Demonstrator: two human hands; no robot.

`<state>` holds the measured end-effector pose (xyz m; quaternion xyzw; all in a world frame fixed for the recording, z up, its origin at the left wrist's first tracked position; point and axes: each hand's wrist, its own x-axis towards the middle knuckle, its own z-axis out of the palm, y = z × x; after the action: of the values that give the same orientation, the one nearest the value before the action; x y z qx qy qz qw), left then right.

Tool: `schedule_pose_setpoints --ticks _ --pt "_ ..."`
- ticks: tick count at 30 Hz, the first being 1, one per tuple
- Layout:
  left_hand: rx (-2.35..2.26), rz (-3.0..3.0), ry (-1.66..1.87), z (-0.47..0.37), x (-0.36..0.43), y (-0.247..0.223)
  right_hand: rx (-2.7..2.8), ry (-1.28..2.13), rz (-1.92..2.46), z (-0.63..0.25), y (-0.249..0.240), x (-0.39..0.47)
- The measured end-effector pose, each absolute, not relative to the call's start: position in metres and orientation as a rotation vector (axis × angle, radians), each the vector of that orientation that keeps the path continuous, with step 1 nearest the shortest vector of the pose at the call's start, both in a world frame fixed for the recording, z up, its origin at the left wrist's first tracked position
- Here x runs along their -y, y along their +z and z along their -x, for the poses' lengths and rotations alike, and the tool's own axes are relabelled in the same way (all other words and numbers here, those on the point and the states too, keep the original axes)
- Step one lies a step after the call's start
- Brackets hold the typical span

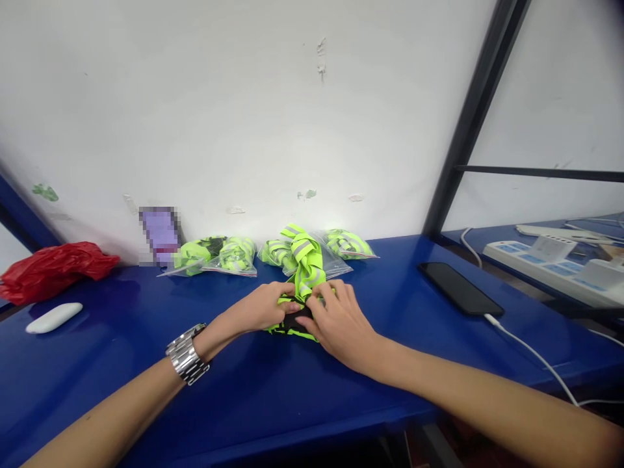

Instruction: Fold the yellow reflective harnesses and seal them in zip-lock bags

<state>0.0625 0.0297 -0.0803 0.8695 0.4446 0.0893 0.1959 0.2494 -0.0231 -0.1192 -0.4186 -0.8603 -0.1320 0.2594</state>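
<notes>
A neon yellow-green reflective strap harness (305, 255) with grey stripes lies bunched in the middle of the blue table, a black panel at its near end. From the left, my left hand (273, 305) pinches the harness near that black part, thumb and fingers closed. My right hand (336, 322) grips its other side, with the fingers curled over the straps and the thumb on the black panel. My palms hide part of the harness. Just behind it, clear zip bags (348, 244) hold similar folded yellow-green straps.
More bagged straps (236, 253) sit by the wall on the left. A blurred purple phone-like item (160, 231) leans there, near a red plastic bag (58, 270) and a white oval case (54, 318). At right lie a black phone (461, 288) on a white cable and a power strip (536, 266).
</notes>
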Motion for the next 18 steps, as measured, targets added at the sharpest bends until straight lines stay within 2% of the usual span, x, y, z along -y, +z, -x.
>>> schedule_pose_setpoints --ticks 3,8,13,18 --pt "-1.350 -2.684 0.285 -0.061 -0.019 -0.090 2.454 -0.269 0.966 -0.256 -0.114 0.026" --pt "-1.505 -3.055 0.538 -0.056 -0.007 -0.110 2.507 -0.212 0.938 -0.261 -0.108 0.022" --pt "-1.231 -2.965 0.607 -0.042 0.002 -0.112 2.521 -0.266 0.965 -0.264 -0.111 0.011" --pt "-1.172 -2.913 0.584 -0.026 0.009 -0.115 2.449 -0.073 1.021 -0.266 -0.112 0.000"
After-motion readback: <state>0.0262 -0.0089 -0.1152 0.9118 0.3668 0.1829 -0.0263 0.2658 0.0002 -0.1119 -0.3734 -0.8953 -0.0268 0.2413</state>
